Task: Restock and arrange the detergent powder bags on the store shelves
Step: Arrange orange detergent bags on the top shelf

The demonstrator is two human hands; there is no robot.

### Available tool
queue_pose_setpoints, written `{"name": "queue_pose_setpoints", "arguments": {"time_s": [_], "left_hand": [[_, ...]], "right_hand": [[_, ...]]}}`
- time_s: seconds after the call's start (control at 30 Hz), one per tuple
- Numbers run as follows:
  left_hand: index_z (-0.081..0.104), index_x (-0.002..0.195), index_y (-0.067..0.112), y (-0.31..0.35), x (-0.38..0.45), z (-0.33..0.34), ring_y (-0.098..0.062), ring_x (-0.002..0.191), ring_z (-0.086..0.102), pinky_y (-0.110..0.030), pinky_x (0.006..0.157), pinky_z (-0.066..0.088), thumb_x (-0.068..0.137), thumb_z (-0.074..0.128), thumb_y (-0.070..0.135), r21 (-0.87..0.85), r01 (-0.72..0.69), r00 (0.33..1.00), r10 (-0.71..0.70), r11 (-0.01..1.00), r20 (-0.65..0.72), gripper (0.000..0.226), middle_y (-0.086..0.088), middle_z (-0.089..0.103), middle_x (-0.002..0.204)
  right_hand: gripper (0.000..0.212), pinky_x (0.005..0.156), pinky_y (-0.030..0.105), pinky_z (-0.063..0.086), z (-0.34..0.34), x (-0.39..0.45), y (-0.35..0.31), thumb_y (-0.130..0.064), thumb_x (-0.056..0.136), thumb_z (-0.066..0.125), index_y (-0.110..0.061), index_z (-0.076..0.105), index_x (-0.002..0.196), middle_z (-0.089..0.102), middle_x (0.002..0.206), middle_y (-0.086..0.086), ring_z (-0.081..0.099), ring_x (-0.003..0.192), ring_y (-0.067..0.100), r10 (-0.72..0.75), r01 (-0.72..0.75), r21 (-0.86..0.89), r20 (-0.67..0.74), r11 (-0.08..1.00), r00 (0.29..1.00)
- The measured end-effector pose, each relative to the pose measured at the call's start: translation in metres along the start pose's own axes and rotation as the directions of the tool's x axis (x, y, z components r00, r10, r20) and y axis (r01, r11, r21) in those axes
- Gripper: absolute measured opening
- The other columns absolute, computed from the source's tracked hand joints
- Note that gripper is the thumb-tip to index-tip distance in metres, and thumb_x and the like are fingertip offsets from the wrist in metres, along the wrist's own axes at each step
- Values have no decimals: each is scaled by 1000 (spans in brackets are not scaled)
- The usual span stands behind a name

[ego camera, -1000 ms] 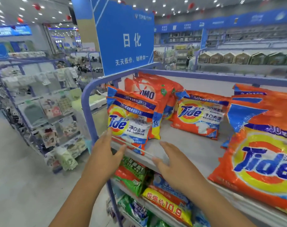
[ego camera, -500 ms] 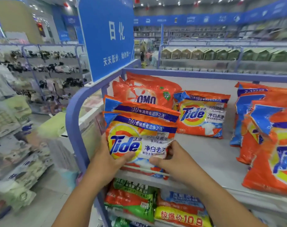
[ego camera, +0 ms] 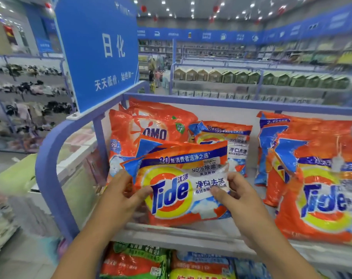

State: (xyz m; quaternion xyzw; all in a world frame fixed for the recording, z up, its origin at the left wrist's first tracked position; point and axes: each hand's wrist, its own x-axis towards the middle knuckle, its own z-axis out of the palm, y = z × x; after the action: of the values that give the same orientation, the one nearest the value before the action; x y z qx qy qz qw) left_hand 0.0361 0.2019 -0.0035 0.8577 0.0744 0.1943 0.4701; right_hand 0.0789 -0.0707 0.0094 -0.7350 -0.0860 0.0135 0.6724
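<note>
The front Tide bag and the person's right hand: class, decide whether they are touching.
Touching. The head view shows the right hand with its thumb pressed on the front Tide bag and fingers curled round its right edge.

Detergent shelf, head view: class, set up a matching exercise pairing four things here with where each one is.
Things:
1. Tide bag in the hands
2. OMO bag
3. blue sign
4. green-topped bag

Places:
A. lower shelf
B. mounted above the shelf's left rail
C. back left of the top shelf
D. front of the top shelf, left hand and right hand gripping it

Pairs: 1-D, 2-C, 3-B, 4-A
</note>
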Motion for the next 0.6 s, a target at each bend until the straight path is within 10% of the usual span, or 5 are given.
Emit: {"name": "queue_pose_setpoints", "arguments": {"time_s": [0.07,0.17,0.47,0.6], "left_hand": [[65,97,40,11,0,12,1,90,69,-27,76,53,72,63,80,1,8,987,-8,1000,160,48,23,73,95],[70,98,36,13,0,30,1,85,69,-29,79,52,72,80,58,105,80,979,-98,991,180,35,22,76,89],[69,114,22,31,-3,28,-24,96,67,-41,90,50,92,72,37,-255,177,936,-243,951,-254,27,5,73,94],[69,97,35,44,-11,11,-32,93,68,-52,92,52,88,65,55,-283,173,881,-277,943,-385,23,2,70,86]], "right_hand": [[45,96,53,55,-20,4,4,-49,78,81,-30,65,115,71,119,-2,68,113,24,-12,13,39,-46,999,999],[12,73,32,63,-48,9,9,-17,95,67,-24,64,105,78,97,-10,76,87,9,-9,28,140,-137,990,991],[21,88,45,60,-67,39,6,-14,102,58,-25,68,116,78,109,-2,75,99,22,-6,90,196,-392,976,920],[20,73,21,59,-63,67,9,-12,102,56,-21,67,115,76,107,-5,74,95,13,-48,105,109,-432,989,901]]}}
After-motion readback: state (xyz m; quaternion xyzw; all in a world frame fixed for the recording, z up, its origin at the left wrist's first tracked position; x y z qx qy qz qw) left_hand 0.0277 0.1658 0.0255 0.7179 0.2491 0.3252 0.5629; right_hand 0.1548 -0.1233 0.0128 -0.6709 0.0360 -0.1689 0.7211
